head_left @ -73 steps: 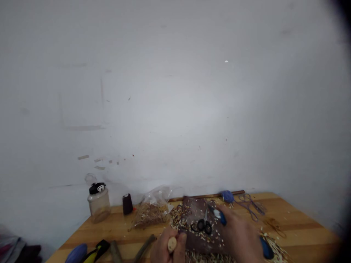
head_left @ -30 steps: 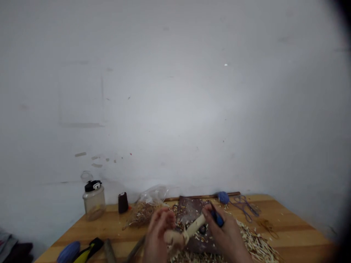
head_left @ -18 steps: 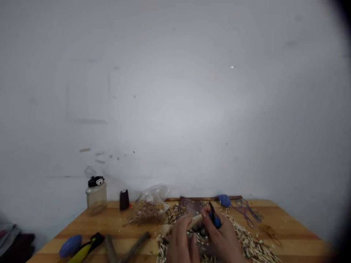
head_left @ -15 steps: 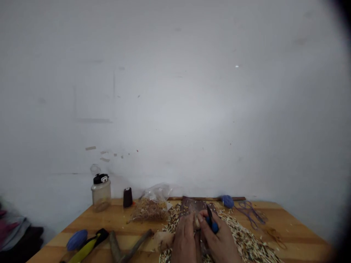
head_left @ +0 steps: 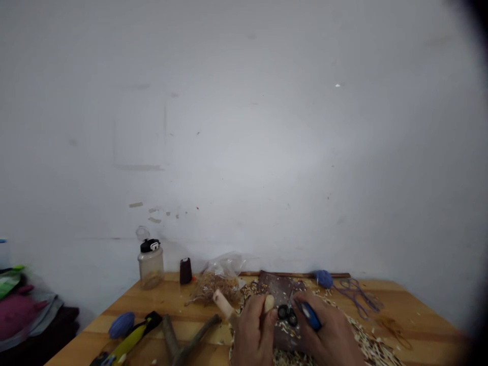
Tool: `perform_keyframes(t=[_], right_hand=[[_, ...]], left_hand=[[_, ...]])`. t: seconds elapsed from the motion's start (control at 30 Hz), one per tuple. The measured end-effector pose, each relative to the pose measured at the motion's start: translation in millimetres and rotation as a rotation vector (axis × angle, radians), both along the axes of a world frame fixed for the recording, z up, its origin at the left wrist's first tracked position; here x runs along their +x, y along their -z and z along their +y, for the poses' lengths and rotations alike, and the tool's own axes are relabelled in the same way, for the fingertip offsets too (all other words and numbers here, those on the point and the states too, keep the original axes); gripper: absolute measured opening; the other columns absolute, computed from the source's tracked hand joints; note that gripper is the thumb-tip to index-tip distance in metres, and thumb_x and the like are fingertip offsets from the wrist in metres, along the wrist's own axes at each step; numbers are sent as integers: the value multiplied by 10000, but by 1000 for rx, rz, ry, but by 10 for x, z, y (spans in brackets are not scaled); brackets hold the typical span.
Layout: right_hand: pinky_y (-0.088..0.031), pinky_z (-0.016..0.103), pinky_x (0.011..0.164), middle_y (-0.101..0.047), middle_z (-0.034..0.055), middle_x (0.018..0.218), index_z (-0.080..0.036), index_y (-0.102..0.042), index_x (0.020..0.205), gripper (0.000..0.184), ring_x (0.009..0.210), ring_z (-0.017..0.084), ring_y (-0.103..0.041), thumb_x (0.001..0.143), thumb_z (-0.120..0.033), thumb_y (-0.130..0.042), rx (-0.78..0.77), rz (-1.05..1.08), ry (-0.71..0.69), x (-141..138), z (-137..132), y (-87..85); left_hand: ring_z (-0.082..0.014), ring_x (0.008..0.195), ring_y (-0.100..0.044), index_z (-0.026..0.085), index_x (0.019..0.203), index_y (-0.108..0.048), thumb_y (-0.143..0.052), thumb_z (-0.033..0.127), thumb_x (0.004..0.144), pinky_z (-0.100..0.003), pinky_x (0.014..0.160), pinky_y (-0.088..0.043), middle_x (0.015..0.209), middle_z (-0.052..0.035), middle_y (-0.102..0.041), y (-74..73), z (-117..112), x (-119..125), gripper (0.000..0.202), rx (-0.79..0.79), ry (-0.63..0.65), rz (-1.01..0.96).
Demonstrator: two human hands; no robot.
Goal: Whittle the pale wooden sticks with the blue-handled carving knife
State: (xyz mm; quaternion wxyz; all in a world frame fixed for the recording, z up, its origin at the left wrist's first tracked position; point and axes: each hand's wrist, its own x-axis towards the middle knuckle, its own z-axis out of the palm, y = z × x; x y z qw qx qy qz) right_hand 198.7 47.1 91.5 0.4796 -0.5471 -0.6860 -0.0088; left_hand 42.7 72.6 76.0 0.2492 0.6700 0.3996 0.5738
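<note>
My left hand (head_left: 253, 333) is closed around a peeled forked stick (head_left: 224, 305). One pale arm of the wood points up and left, and a rounded pale end shows above my thumb. My right hand (head_left: 328, 330), a little apart on the right, grips a blue-handled knife (head_left: 311, 316); its blade is hard to make out here. Between my hands, black-handled scissors (head_left: 287, 314) lie on a dark brown mat (head_left: 278, 284) scattered with wood shavings (head_left: 375, 348).
On the wooden table (head_left: 423, 325) are a clear jar (head_left: 151, 269), a dark thread spool (head_left: 185, 271), a plastic bag of shavings (head_left: 217, 284), blue yarn (head_left: 324, 278), a purple cord (head_left: 356, 297), a forked branch (head_left: 173, 343), a yellow-green tool (head_left: 131, 339) and a blue oval object (head_left: 121, 325).
My hands have moved apart, and the knife has come away from the wood with its handle turned. The stick's pale arm now points upward. Scissors show between the hands. The view has swung slightly left.
</note>
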Motion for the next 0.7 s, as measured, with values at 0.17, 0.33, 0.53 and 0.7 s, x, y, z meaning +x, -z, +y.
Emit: perform_keyframes(t=[0.17,0.33,0.53,0.7], right_hand=[[-432,247,596,-683,-2,814,-273,-606,901,187,688,174,-635,772,-233,-478,40,-265,58,-158,-63,-33],[-416,241,600,-675,-3,814,-274,-587,929,314,681,172,-624,662,-122,-524,82,-431,165,-158,-44,9],[-393,238,586,-655,-11,765,-267,-562,906,315,646,168,-613,647,-89,-531,126,-479,186,-152,-23,35],[-385,241,602,-647,-10,761,-271,-561,909,319,663,176,-615,647,-90,-569,136,-508,198,-145,10,83]], left_hand=[[-244,896,-585,212,1107,-579,-436,483,859,-327,812,-395,1027,-96,-656,-47,-38,-25,394,-64,44,-92],[-195,683,-562,187,907,-573,-411,526,857,-279,643,-408,751,-49,-637,3,-18,-52,379,-112,158,-47],[-147,572,-483,186,973,-538,-374,543,865,-244,557,-367,643,8,-537,35,18,-76,407,-109,310,3],[-153,651,-469,184,887,-550,-361,566,856,-247,606,-333,713,-14,-551,4,20,-78,428,-21,319,69]])
